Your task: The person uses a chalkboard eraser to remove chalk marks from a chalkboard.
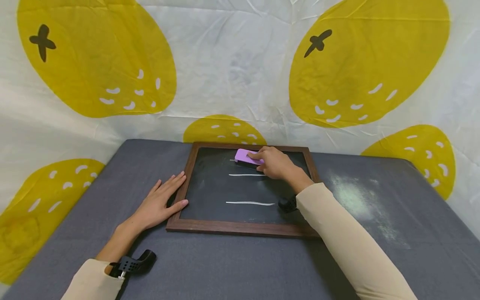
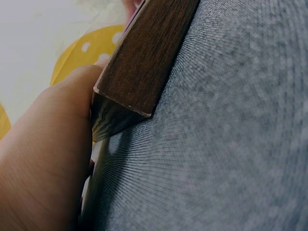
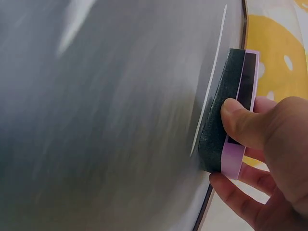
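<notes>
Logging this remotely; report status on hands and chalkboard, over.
Right hand grips purple eraser, upper chalkboard. Left hand touches left side of wooden frame. Two chalk lines visible below eraser. Nothing seen blocking it.

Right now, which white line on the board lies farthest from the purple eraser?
The bottom line, nearest the lower edge of the frame; the middle line runs below the eraser, and the top stub sits beside it.

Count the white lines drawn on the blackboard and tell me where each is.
3: the bottom line; the middle line, just below the eraser; and the top line, a stub at the eraser's left end. The eraser and right hand may hide more.
</notes>
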The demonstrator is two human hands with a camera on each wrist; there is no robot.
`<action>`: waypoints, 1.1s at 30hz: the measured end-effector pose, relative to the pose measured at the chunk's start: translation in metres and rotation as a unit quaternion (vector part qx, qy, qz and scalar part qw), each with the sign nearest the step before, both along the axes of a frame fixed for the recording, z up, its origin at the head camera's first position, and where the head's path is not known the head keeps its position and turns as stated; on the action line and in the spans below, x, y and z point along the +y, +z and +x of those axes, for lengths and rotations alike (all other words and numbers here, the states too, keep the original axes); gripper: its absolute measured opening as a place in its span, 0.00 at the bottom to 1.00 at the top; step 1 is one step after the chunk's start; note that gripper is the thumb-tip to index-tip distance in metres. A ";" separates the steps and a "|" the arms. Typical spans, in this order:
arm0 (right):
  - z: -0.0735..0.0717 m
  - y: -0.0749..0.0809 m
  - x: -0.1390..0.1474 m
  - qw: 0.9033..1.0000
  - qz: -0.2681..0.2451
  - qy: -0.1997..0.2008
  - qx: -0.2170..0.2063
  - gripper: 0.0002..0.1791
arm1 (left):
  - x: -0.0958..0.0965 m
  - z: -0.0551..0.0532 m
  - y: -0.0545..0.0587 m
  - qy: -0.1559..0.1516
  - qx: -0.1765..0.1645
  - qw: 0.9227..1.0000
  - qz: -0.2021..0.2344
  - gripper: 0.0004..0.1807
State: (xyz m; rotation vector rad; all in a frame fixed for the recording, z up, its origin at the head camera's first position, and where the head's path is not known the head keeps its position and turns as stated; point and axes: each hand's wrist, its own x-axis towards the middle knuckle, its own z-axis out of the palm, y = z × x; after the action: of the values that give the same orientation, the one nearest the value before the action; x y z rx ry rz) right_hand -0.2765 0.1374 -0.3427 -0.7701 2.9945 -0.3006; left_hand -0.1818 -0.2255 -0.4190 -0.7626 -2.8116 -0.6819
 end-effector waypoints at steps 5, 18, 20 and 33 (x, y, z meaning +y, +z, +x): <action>0.004 -0.003 0.025 1.000 -0.013 -0.007 0.007 0.31 | 0.000 -0.001 0.001 0.000 0.002 1.000 0.000 0.41; 0.011 -0.005 0.065 0.999 0.004 -0.036 0.025 0.30 | -0.008 0.001 -0.001 0.008 -0.010 1.000 -0.002 0.41; 0.012 -0.005 0.068 0.999 0.011 -0.043 0.026 0.30 | -0.008 0.002 -0.002 0.009 -0.009 1.000 -0.002 0.41; 0.016 -0.009 0.068 0.996 0.021 -0.054 0.069 0.31 | -0.009 0.001 -0.006 0.014 -0.007 1.000 -0.010 0.42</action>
State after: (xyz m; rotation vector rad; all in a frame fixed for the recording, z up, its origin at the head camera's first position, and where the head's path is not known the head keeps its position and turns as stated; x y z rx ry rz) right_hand -0.2609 0.2053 -0.3519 -0.6529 3.1678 -0.1938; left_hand -0.1806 -0.2343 -0.4248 -0.7229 -2.8394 -0.6587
